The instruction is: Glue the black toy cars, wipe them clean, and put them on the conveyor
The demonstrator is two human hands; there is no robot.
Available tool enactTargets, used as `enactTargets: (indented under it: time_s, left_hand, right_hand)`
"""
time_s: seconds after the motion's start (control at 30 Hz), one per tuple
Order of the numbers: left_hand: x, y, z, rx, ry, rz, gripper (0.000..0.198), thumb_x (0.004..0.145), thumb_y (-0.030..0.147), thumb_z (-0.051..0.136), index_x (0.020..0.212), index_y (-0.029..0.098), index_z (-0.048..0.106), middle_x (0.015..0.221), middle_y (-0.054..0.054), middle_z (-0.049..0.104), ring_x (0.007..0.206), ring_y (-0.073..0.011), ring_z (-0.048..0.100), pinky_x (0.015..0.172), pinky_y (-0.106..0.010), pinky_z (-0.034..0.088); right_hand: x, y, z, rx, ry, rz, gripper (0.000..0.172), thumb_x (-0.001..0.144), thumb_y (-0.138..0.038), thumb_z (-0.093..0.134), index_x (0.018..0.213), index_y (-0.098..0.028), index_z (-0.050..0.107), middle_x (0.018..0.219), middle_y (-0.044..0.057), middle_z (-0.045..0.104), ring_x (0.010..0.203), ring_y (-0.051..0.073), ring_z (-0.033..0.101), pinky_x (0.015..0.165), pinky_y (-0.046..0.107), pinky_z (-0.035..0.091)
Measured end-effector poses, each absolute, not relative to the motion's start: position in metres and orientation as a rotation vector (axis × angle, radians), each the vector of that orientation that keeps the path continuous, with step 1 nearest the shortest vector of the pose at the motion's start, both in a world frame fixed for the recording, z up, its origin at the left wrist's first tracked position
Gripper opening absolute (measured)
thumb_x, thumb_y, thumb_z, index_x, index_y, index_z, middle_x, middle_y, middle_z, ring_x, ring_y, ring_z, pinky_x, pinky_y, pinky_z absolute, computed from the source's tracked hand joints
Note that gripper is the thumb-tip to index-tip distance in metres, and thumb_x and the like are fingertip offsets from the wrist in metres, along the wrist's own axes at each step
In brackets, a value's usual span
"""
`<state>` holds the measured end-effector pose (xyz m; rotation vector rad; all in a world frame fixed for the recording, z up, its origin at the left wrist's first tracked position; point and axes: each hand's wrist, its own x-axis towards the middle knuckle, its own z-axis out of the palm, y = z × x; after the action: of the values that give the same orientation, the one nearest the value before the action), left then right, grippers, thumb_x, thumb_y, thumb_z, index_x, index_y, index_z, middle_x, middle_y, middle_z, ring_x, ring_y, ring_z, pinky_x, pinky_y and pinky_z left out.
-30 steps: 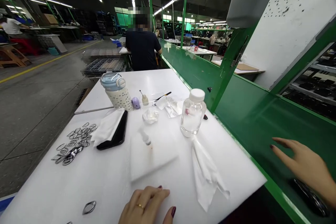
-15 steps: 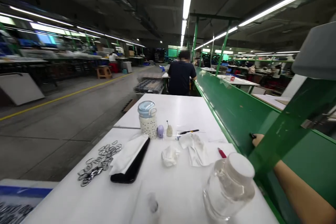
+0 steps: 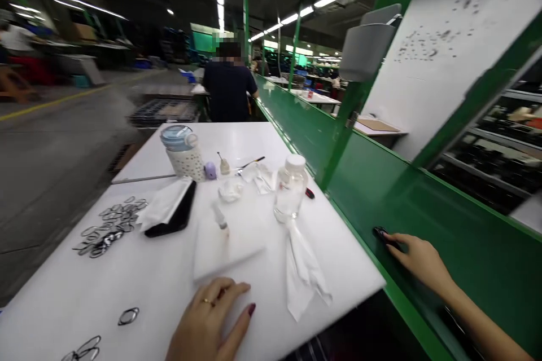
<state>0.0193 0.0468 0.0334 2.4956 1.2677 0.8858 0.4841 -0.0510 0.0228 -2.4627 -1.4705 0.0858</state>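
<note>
The right hand (image 3: 417,259) has come back to the near side of the green post (image 3: 341,135); half a second ago it reached past that post. It now has a small dark piece (image 3: 380,232) at its fingertips, thumb and fingers apparently pinching it, on the green channel (image 3: 466,237) right of the table (image 3: 161,299). A dark piece that showed beyond the post a second ago no longer shows there, so this is probably the same one, drawn nearer. By my judgement, the work is now in moving that piece along the channel, while the things on the table wait. Whether the piece is clear of the channel or slides on it, I cannot tell.

Another dark thing (image 3: 455,321) lies nearer, partly behind the right forearm.

The left hand (image 3: 207,324) is palm down over the near part of the table, fingers loosely spread and holding nothing, just beside the near edge of a white pad (image 3: 212,265). A single ring (image 3: 127,316) lies to its left, well apart from the heap of rings (image 3: 110,228) farther off.
</note>
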Motion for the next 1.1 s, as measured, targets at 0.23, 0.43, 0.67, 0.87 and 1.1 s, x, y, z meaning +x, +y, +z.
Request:
enactTargets:
  time_s: [0.23,0.43,0.67,0.87,1.1]
  left_hand:
    - [0.015,0.030,0.051,2.419,1.203,0.774,0.023,0.088,0.039,0.053,0.102,0.029,0.068,0.108,-0.003,0.066,0.101,-0.0255,0.063,0.083,-0.041,0.057]
    - [0.010,0.009,0.055,2.300,1.282,0.731,0.029,0.086,0.030,0.054,0.114,0.026,0.063,0.115,-0.006,0.065,0.107,-0.0268,0.061,0.090,-0.046,0.054]
    - [0.007,0.002,0.049,2.226,1.318,0.783,0.065,0.081,0.018,0.053,0.143,0.020,0.035,0.140,-0.012,0.050,0.127,-0.0279,0.049,0.104,-0.049,0.047]
    - [0.003,-0.021,0.044,2.080,1.364,0.862,0.051,0.086,0.016,0.049,0.136,0.025,0.049,0.123,-0.008,0.062,0.109,-0.0230,0.062,0.090,-0.038,0.055]
    - [0.010,-0.007,0.071,1.999,1.210,0.479,0.069,0.065,0.013,0.073,0.131,0.027,0.058,0.144,-0.004,0.050,0.126,-0.0271,0.051,0.107,-0.040,0.044]
  right_hand:
    - [0.469,-0.059,0.042,-2.621,-1.179,0.075,0.041,0.071,-0.032,0.060,0.110,-0.019,0.060,0.093,0.010,0.071,0.083,0.030,0.066,0.059,0.033,0.043]
    - [0.406,-0.019,0.074,-2.358,-1.261,0.100,0.043,0.072,-0.036,0.058,0.110,-0.019,0.046,0.101,0.013,0.066,0.090,0.028,0.065,0.073,0.037,0.049]
    - [0.211,0.013,0.102,-1.190,-2.334,0.643,0.038,0.066,-0.009,0.059,0.102,-0.020,0.053,0.096,0.006,0.062,0.089,0.021,0.058,0.076,0.033,0.049]
    - [0.191,0.065,0.102,-1.273,-1.970,0.688,0.020,0.083,-0.032,0.061,0.096,-0.019,0.054,0.092,0.006,0.064,0.082,0.020,0.059,0.075,0.035,0.048]
    - [0.178,0.124,0.101,-1.357,-1.840,0.813,0.022,0.084,-0.035,0.060,0.072,-0.018,0.057,0.071,0.006,0.063,0.076,0.024,0.061,0.076,0.040,0.046]
